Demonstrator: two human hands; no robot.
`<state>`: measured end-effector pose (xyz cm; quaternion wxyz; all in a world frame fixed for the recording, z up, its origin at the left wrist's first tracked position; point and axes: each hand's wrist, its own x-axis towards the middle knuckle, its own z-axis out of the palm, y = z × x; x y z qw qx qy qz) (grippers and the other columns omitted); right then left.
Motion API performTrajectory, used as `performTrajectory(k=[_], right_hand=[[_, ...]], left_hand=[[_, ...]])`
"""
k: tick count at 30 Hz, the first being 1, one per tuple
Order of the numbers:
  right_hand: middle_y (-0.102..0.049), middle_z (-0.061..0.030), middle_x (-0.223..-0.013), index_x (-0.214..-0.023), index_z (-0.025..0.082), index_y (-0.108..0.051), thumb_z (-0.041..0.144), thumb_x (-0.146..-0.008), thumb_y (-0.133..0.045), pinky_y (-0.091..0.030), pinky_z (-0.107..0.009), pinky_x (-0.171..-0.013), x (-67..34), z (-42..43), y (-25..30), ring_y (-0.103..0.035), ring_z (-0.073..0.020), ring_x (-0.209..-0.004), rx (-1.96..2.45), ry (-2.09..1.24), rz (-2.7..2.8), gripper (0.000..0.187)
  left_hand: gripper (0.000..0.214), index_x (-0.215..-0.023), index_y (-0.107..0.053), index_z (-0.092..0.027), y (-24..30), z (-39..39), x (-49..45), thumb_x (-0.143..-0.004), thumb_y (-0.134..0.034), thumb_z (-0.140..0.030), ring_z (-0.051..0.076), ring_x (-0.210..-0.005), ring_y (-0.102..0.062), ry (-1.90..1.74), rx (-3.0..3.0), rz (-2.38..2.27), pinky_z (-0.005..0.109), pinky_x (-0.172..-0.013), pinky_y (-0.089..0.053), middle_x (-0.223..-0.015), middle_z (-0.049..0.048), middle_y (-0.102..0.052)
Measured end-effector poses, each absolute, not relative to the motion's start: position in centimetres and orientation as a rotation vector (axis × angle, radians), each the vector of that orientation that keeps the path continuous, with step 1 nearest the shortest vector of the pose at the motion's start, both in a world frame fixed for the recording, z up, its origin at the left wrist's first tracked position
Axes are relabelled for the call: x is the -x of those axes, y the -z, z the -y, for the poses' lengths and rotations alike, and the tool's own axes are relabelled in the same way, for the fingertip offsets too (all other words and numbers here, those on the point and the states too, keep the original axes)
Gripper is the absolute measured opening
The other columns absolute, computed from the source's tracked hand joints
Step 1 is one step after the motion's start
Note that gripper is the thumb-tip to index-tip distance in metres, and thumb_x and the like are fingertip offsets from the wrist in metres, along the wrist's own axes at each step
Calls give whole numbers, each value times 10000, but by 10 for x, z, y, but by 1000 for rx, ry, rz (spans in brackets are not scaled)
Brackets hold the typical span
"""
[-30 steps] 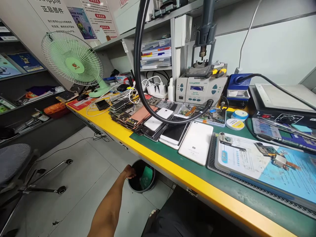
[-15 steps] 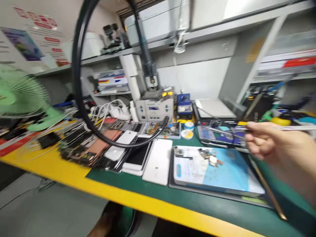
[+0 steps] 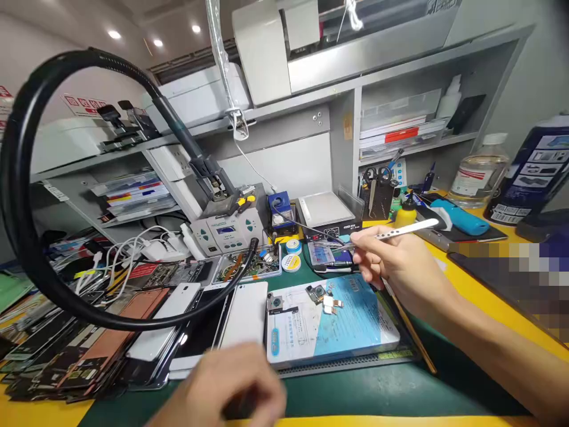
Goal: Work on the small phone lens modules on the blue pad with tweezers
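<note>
In the head view, my right hand (image 3: pixel 382 255) pinches a pair of tweezers (image 3: pixel 411 228). Their pale, perforated back end points right, and the thin metal tips reach left over a tray of tools (image 3: pixel 331 252). Below lies a flat blue and white box (image 3: pixel 351 323), with small camera modules (image 3: pixel 316 292) and a little white part (image 3: pixel 329 305) on top. My left hand (image 3: pixel 235 385) is low in front of the white phones, smeared by motion. Its fingers look bent, but whether they hold anything is unclear.
Phones and phone shells (image 3: pixel 120 320) are stacked at left under a looping black hose (image 3: pixel 18 178). A grey soldering station (image 3: pixel 226 231) and a parts tray (image 3: pixel 249 264) stand behind. At right are a clear bottle (image 3: pixel 478 172) and a brown stick (image 3: pixel 411 329).
My view has turned right and come closer over the bench. My left hand has entered from below. My right hand still holds the tweezers, now further left in view.
</note>
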<state>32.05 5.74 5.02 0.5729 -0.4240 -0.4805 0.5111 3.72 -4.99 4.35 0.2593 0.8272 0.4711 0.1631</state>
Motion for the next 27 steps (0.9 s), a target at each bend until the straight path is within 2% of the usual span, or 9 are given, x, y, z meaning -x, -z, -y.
performTrajectory(k=[1, 2, 3, 6, 11, 16, 27], right_hand=[[-625, 32, -600, -760, 182, -593, 409, -851, -769, -351, -185, -335, -321, -59, -49, -530, -98, -408, 991, -1186, 1138, 302], [-624, 36, -606, -767, 179, -589, 395, -879, -749, -353, -179, -335, -322, -61, -48, -529, -92, -411, 992, -1173, 1148, 291], [-619, 44, -610, -776, 174, -589, 377, -910, -726, -354, -172, -337, -322, -62, -47, -524, -84, -412, 996, -1160, 1158, 279], [-604, 66, -619, -800, 159, -596, 326, -984, -662, -352, -153, -337, -323, -63, -45, -505, -61, -405, 1014, -1130, 1184, 257], [-603, 76, -600, -815, 153, -611, 306, -994, -659, -364, -150, -337, -325, -62, -46, -515, -59, -396, 1033, -1076, 1215, 241], [-612, 68, -571, -805, 161, -610, 313, -968, -669, -358, -159, -328, -326, -62, -48, -529, -74, -389, 1041, -1043, 1218, 230], [-620, 67, -609, -791, 155, -597, 267, -991, -648, -368, -148, -332, -327, -64, -48, -535, -64, -403, 1032, -1072, 1198, 234]], left_hand=[[208, -889, -617, -179, -51, 32, -49, -1005, -511, -317, 149, -820, -602, -493, -2330, -1307, 330, -769, -521, -888, 24, -637], [177, -908, -615, -186, -55, 13, -60, -986, -490, -285, 170, -854, -593, -565, -2426, -1335, 363, -808, -498, -899, 34, -637], [128, -970, -621, -185, -58, -6, -70, -945, -523, -263, 195, -918, -593, -573, -2489, -1337, 396, -865, -485, -964, 51, -648], [237, -1027, -646, -181, -58, -48, -89, -818, -651, -292, 255, -982, -566, -470, -2638, -1291, 455, -913, -446, -1018, 71, -642], [170, -927, -642, -210, -55, -70, -95, -801, -634, -324, 213, -893, -552, -321, -2731, -1193, 392, -843, -433, -910, 21, -623], [154, -873, -612, -210, -58, -71, -95, -761, -633, -313, 201, -857, -525, -257, -2769, -1186, 380, -839, -412, -859, 5, -581], [181, -944, -638, -200, -59, -67, -69, -770, -607, -237, 213, -938, -542, -209, -2763, -1191, 385, -895, -433, -924, 26, -594]])
